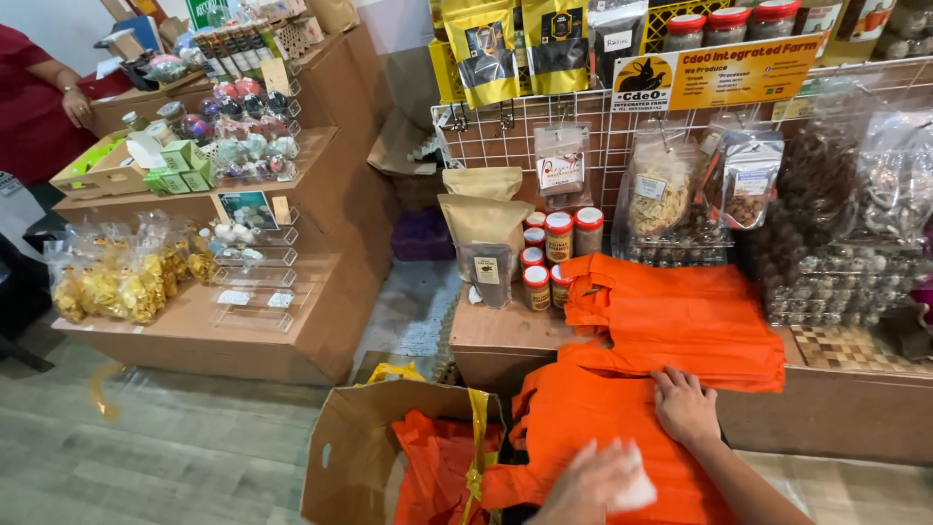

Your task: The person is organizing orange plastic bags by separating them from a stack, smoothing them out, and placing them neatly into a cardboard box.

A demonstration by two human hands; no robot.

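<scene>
My right hand [685, 406] lies flat, fingers apart, on an orange fabric bag [583, 413] that hangs over the front edge of a brown counter [496, 331]. Behind it on the counter sits a stack of folded orange bags [680, 311]. My left hand [588, 483] is blurred, low over the same hanging bag, with a small white thing [637, 491] at its fingers; I cannot tell whether it grips it. Below left, an open cardboard box [355, 442] holds more orange fabric [437, 467] and a yellow strap [478, 437].
Red-lidded jars [557, 243] and brown pouches [483, 233] stand on the counter's left part, below a wire grid [603, 146] hung with packets. A stepped brown display [292, 282] with bagged snacks [117, 282] stands left. A person in red [34, 97] is at far left.
</scene>
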